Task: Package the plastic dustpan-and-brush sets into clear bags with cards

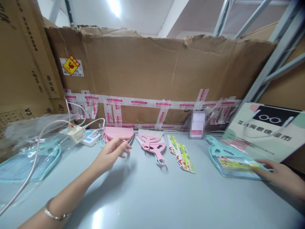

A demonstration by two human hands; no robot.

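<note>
My left hand (114,150) hovers open, fingers loosely curled and apart, just in front of several stacked dustpans, the top one a pink dustpan (118,133). To its right lie pink hand brushes (157,147) with white bristles, and a teal handle peeks out beneath them. At the far right, my right hand (276,174) grips the edge of a teal dustpan (220,148). A yellow-green printed card (234,163) lies across that dustpan. More printed cards (182,156) are spread in the middle of the table.
A clear plastic bag with another teal dustpan (51,156) is at the left, crossed by a white cable (35,159). A power strip (90,138) sits behind. A large cardboard sheet (143,70) walls off the back. A paper bag (264,133) leans at the right.
</note>
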